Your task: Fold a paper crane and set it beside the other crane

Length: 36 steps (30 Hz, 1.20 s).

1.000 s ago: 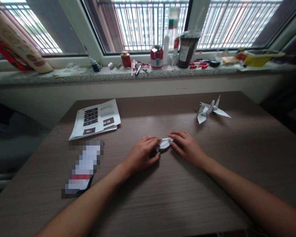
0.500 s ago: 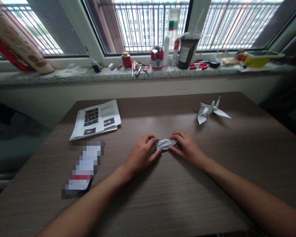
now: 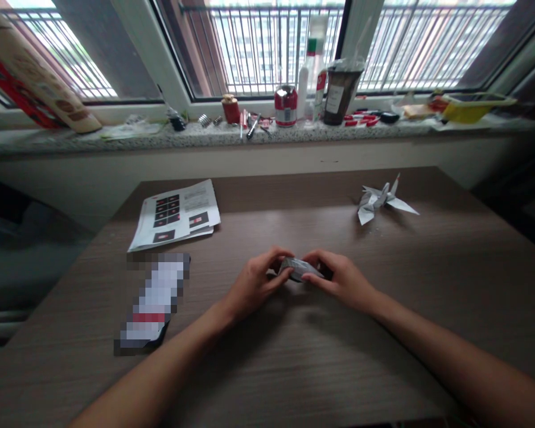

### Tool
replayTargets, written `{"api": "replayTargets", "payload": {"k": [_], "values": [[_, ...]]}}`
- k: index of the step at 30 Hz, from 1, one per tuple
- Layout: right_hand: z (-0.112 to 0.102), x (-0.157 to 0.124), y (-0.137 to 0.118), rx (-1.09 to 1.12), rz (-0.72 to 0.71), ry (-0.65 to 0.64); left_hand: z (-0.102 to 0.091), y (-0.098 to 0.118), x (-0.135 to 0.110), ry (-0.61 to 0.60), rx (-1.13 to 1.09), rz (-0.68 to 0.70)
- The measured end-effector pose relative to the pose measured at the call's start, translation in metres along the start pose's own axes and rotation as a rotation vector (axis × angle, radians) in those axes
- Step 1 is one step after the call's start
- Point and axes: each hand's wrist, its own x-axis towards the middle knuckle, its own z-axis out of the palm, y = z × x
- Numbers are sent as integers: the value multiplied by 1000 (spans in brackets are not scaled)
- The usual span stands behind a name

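Observation:
A small piece of folded paper [image 3: 298, 268], whitish-grey, is held between my two hands near the middle of the table. My left hand [image 3: 261, 276] pinches its left end, thumb on the near side and fingers behind. At the other end, my right hand [image 3: 339, 276] grips the paper with the thumb in front and the fingers curled over the far side. The paper is tilted, its near face turned towards me. Fingers cover both of its ends. Beyond my right hand stands a folded paper crane [image 3: 381, 201] with spread wings.
Printed sheets [image 3: 178, 217] lie at the table's back left, with a phone [image 3: 154, 303], its screen blurred out, in front of them. On the windowsill [image 3: 134, 142] are a red can [image 3: 286, 107], a dark drink cup [image 3: 341, 92], a bottle and a yellow tray [image 3: 468, 109].
My hands have raised the folded paper slightly off the table and tipped it. Fingers of both hands have curled further around its ends. The crane, sheets and phone lie as before.

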Motion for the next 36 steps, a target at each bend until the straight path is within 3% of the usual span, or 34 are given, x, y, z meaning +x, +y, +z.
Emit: {"api": "replayTargets", "payload": {"k": [3, 8, 12, 36], "values": [[1, -1, -3, 104, 92, -46, 2, 5, 0, -37, -48, -5], [4, -1, 0, 277, 219, 1, 5, 7, 0, -20, -312, -106], [4, 0, 2, 400, 284, 4, 5, 7, 1, -13, -358, -173], [6, -2, -1, 445, 263, -20, 5, 15, 1, 36, -388, -264]]}}
